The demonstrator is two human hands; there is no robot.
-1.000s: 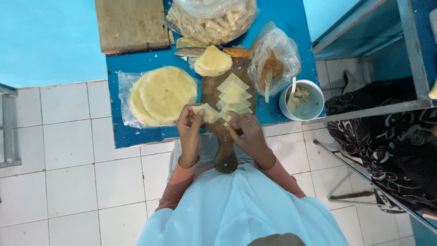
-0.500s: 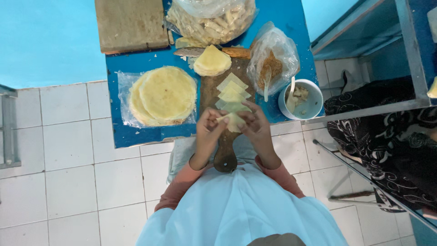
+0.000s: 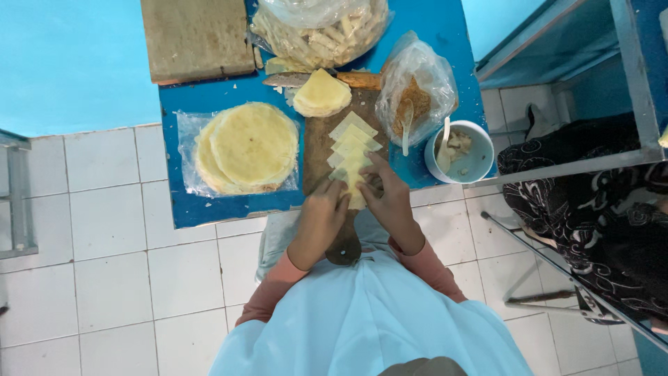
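Observation:
My left hand [image 3: 320, 219] and my right hand [image 3: 388, 195] meet over the near end of a wooden cutting board [image 3: 316, 139]. Together they pinch a small pale dough wrapper piece [image 3: 355, 186] between the fingertips. Beyond it a row of several folded wrapper pieces [image 3: 353, 139] lies along the board. A wedge-shaped stack of cut wrappers [image 3: 321, 92] sits at the board's far end. To the left, a stack of round yellow wrappers [image 3: 250, 146] rests on clear plastic.
A blue table [image 3: 445, 28] holds a white bowl with a spoon [image 3: 463, 153], a plastic bag of brown filling [image 3: 416, 90], a bag of pale sticks [image 3: 320, 28] and a worn wooden block [image 3: 196, 38]. White floor tiles [image 3: 104, 244] lie left; a metal frame and dark patterned cloth [image 3: 591, 209] right.
My left hand has moved right from the edge of the round stack to the board's near end, and both hands now close on one wrapper piece.

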